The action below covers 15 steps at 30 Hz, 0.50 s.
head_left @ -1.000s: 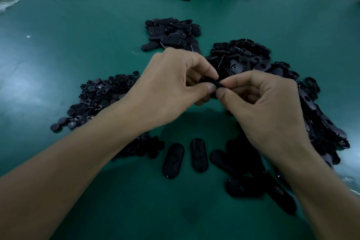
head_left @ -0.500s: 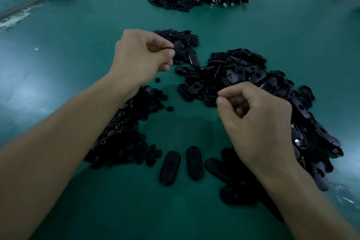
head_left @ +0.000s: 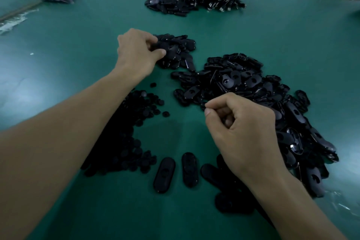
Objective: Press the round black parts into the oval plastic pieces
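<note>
Judging the job far from done, I see my left hand (head_left: 136,52) pinching an oval piece (head_left: 165,46) at the small far heap (head_left: 181,52), my right hand (head_left: 243,128) curled, whether holding anything I cannot tell, with big piles of round parts (head_left: 140,115) and unfilled ovals (head_left: 243,82) waiting.

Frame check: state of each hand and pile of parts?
Left hand, pinching a black oval plastic piece at the far small pile.
Right hand, fingers curled; contents unseen.
Round black parts, loose in a heap.
Large pile of oval pieces, loose, unsorted.
Two near oval pieces, lying flat, apart.
</note>
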Each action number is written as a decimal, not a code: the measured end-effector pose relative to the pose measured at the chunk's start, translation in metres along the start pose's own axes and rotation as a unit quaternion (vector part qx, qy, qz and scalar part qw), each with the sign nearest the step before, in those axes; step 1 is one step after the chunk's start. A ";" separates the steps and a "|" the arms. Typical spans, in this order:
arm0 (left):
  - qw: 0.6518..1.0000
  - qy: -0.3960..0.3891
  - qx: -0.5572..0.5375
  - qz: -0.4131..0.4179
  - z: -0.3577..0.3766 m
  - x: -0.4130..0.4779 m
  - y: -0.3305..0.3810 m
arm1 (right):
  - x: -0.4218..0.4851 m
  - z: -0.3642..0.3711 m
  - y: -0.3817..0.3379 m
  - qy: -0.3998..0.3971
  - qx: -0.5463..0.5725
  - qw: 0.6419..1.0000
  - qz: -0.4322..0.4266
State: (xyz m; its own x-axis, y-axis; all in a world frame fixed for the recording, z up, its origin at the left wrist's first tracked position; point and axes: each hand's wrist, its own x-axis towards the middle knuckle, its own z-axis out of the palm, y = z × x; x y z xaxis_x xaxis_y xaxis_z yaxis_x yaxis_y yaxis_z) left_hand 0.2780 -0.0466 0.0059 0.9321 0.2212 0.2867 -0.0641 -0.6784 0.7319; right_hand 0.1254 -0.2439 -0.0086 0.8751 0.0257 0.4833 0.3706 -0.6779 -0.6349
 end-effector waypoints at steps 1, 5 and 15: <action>1.000 0.015 0.010 0.016 -0.002 -0.002 0.001 | 0.000 0.000 0.000 -0.001 0.002 1.000 0.002; 0.997 0.008 0.010 0.072 -0.012 -0.024 0.014 | -0.001 0.000 -0.002 -0.005 0.005 1.000 0.003; 0.961 -0.222 0.137 0.087 -0.015 -0.078 0.041 | -0.001 -0.001 -0.002 -0.001 -0.004 1.000 -0.007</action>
State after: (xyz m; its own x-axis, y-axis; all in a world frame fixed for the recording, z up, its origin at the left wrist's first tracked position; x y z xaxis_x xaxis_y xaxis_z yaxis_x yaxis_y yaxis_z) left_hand 0.1978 -0.0809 0.0227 0.9799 -0.1924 0.0527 -0.1933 -0.8504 0.4893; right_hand 0.1239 -0.2433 -0.0076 0.8704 0.0371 0.4909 0.3804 -0.6836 -0.6228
